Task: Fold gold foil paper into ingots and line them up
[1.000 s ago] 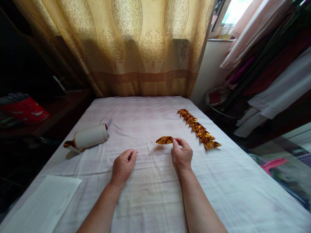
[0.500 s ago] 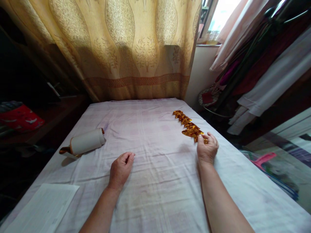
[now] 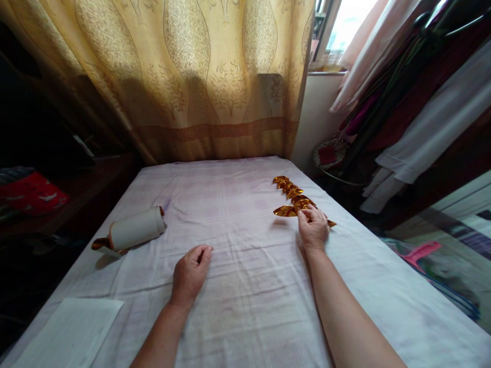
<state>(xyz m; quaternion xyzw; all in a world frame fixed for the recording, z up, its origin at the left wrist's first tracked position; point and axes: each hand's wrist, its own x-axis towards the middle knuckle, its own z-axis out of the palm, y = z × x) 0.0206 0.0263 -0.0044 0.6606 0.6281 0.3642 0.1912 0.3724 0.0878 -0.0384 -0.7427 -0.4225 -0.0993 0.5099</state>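
Observation:
Toward the right of the cloth-covered surface (image 3: 238, 286), several shiny folded gold foil pieces (image 3: 293, 191) lie in a slanting row. My right hand (image 3: 313, 229) is at the row's near end, thumb and fingers closed around a gold foil piece (image 3: 286, 211). Its pointed ends show on both sides of the hand, while the middle is hidden by my fingers. My left hand (image 3: 191, 271) rests on the cloth near the middle, fingers curled in and thumb against them, with nothing visible in it.
A roll of white-backed gold foil (image 3: 136, 229) lies at left, its loose end curling up. Nearer me is a white paper sheet (image 3: 71, 332). A patterned gold curtain (image 3: 230, 76) hangs behind. Clothes (image 3: 422, 138) hang at right, above a pink-handled item (image 3: 424, 250) beside the edge.
My right hand has shifted slightly left, and the foil piece in it now reaches farther left and lies more crosswise to the row. My left hand has stayed nearly still.

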